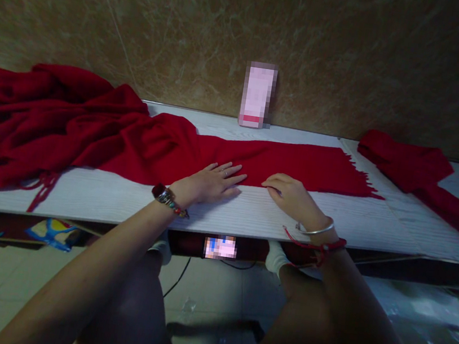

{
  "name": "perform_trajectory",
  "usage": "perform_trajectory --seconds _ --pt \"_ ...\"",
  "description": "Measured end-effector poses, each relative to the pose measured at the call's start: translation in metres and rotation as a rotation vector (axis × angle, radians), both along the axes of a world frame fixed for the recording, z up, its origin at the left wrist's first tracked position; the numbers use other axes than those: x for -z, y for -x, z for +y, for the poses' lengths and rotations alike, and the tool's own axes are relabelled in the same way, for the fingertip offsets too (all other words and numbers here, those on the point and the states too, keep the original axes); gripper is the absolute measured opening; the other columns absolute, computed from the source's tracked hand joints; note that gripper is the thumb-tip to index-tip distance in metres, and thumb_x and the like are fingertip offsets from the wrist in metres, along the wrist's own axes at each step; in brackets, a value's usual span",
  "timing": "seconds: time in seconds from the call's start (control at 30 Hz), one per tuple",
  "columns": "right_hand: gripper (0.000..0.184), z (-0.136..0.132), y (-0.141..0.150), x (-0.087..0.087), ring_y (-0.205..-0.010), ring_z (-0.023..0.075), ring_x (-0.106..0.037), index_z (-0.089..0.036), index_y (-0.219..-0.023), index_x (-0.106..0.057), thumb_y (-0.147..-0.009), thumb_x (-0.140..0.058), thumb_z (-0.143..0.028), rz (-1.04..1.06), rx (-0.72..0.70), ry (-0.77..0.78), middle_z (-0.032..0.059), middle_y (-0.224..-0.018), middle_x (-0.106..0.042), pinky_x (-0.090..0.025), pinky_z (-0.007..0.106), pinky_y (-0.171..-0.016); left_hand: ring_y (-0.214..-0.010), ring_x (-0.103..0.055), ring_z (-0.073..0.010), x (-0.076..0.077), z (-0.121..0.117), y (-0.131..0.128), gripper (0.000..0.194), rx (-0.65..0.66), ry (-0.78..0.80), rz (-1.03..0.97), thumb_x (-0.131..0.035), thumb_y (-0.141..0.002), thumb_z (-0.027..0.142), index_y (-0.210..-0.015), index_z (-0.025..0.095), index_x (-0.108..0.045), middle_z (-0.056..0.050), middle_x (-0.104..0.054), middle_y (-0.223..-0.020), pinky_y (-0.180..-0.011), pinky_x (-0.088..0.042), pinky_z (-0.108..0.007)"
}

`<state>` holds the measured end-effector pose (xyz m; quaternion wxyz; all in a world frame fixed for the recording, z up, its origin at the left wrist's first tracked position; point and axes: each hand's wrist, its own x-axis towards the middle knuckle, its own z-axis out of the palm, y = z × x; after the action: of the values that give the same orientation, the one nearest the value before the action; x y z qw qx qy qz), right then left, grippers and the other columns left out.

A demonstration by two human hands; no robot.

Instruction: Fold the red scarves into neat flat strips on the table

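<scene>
A red scarf (pixel 299 162) with a fringed end lies along a white wood-grain tabletop (pixel 249 212). Its right part is spread flat; toward the left it is bunched in loose folds. My left hand (pixel 215 181) rests with spread fingers on the scarf's near edge, partly on the bare wood. To the right of it, my right hand (pixel 288 194) has its fingertips pinched together at that same near edge, with the cloth's rim at the fingers.
A second red cloth (pixel 409 166) lies crumpled at the right end. A blurred pink box-like thing (pixel 257 96) stands at the back against the brown marbled wall (pixel 189 30). Below the front edge are a blue packet (pixel 52 232), a cable (pixel 177 278) and my feet.
</scene>
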<state>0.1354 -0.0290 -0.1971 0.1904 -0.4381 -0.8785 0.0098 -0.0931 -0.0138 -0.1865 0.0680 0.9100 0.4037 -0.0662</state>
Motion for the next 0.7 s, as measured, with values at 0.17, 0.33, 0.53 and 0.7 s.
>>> perform_trajectory --seconds 0.17,0.33,0.53,0.7 --pt "0.030 -0.007 -0.014 0.007 -0.097 0.0219 -0.063 -0.013 -0.097 -0.071 -0.084 -0.043 -0.009 -0.017 0.100 -0.047 0.0109 -0.100 -0.070 -0.051 0.039 -0.091 -0.142 -0.018 -0.0261 -0.002 -0.002 -0.002 0.051 -0.015 -0.013 -0.001 -0.024 -0.098 0.042 -0.146 0.028 -0.027 -0.007 -0.021 -0.156 -0.112 -0.019 -0.047" --pt "0.033 -0.009 -0.022 0.014 -0.105 0.0224 -0.061 -0.015 -0.103 -0.069 -0.084 -0.042 -0.010 0.015 0.171 -0.098 0.0118 -0.111 -0.067 -0.049 0.042 -0.096 -0.139 -0.027 -0.0290 -0.002 -0.004 -0.009 0.047 -0.013 -0.115 -0.058 -0.027 -0.098 0.040 -0.142 0.027 -0.037 -0.011 -0.034 -0.150 -0.109 -0.026 -0.051" --pt "0.035 -0.006 -0.025 0.019 -0.113 0.0243 -0.058 -0.015 -0.111 -0.066 -0.085 -0.043 -0.012 -0.015 0.230 -0.118 0.0124 -0.120 -0.064 -0.042 0.049 -0.103 -0.142 -0.017 -0.0307 0.004 -0.001 -0.016 0.046 0.085 -0.127 -0.101 -0.030 -0.097 0.033 -0.142 0.026 -0.037 -0.010 -0.021 -0.155 -0.110 -0.021 -0.057" --pt "0.034 -0.005 -0.028 0.017 -0.105 0.0232 -0.062 -0.013 -0.109 -0.067 -0.086 -0.042 -0.013 -0.057 0.227 -0.062 0.0125 -0.113 -0.068 -0.048 0.043 -0.096 -0.142 -0.019 -0.0282 0.009 0.003 -0.018 0.046 0.113 -0.102 -0.110 -0.027 -0.098 0.033 -0.143 0.026 -0.034 -0.009 -0.022 -0.155 -0.111 -0.021 -0.053"
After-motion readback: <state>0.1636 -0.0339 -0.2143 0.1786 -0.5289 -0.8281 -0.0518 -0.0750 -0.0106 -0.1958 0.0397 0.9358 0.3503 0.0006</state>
